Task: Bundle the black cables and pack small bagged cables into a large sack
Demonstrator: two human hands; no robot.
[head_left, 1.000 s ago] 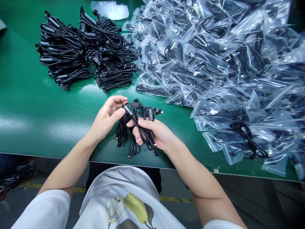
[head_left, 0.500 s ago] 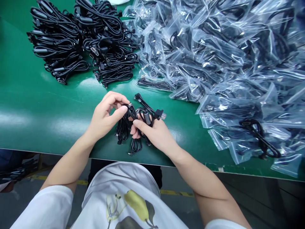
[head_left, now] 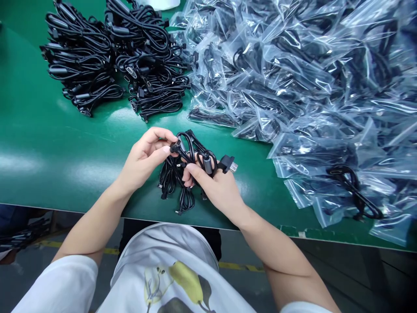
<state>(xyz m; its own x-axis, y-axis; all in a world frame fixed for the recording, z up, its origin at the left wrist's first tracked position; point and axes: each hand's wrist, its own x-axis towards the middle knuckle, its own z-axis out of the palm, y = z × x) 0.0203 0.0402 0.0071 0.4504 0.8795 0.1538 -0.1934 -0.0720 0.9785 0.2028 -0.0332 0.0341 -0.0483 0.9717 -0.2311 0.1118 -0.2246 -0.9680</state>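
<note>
My right hand (head_left: 213, 182) is closed round a coiled black cable (head_left: 207, 163). A dark grey cylinder sits on that cable, and a plug (head_left: 230, 165) with a pale metal end sticks out to the right. My left hand (head_left: 151, 152) pinches a black connector (head_left: 176, 147) of the same cable between thumb and fingers. Under and beside my hands, a few more bundled black cables (head_left: 167, 178) lie on the green table (head_left: 74, 161), partly hidden by my right hand.
Large heaps of bundled black cables (head_left: 81, 56) lie at the back left. Clear plastic bags (head_left: 260, 87) with dark cables in them cover the right side. One loose black cable (head_left: 355, 191) rests on the bags. The table's front edge (head_left: 260, 231) runs close to my body.
My right hand has shifted slightly right with the coiled cable, and its plug has moved with it. The connector in my left hand now shows more clearly.
</note>
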